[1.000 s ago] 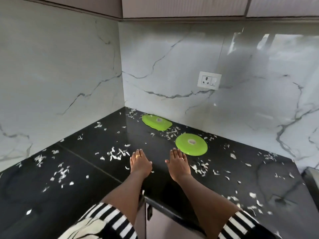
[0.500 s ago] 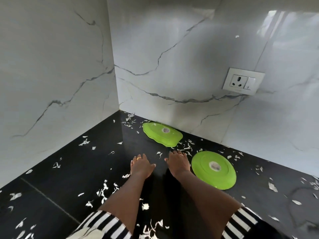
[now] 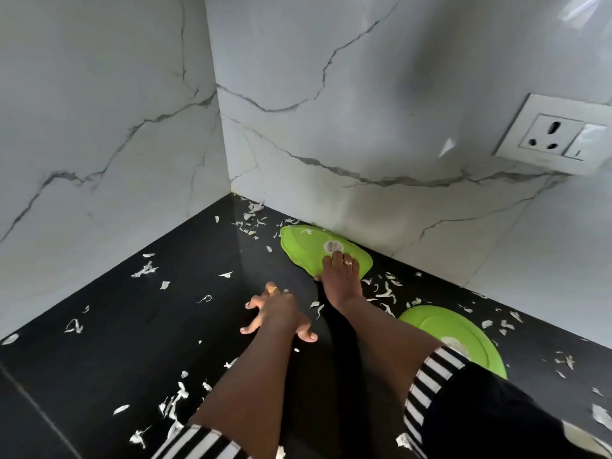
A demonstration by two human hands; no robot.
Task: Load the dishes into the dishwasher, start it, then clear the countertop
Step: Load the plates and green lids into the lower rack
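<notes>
Two lime-green plates lie upside down on the black countertop. The far plate sits by the marble back wall near the corner. My right hand lies on its near edge, fingers reaching over the plate toward its white sticker, thumb at the rim. The near plate lies to the right, partly hidden by my right sleeve. My left hand rests on the bare counter left of my right wrist, fingers spread and holding nothing.
White scraps are scattered all over the counter. Marble walls meet in a corner just beyond the far plate. A white wall socket sits at the upper right.
The view has moved closer to the corner. My right hand has reached forward onto the far green plate. My left hand has spread its fingers on the counter.
</notes>
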